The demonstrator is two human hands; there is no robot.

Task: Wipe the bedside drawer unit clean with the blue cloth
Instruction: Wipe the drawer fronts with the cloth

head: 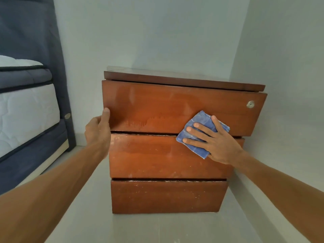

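A brown wooden bedside drawer unit (157, 155) with three drawer fronts stands in a corner on the pale floor. A folded blue cloth (201, 118) lies flat against the front, across the gap between the top and middle drawers on the right side. My right hand (215, 142) presses on the cloth with fingers spread. My left hand (98, 132) grips the left edge of the top drawer front, thumb on the front face. A damp streak shows on the top drawer to the left of the cloth. White specks mark the two lower drawers.
A bed with a white mattress (26, 116) and dark blue base stands at the left, with a blue headboard (31, 32) behind it. Pale walls close in behind and to the right of the unit. A round metal lock (250, 104) sits at the top drawer's right end.
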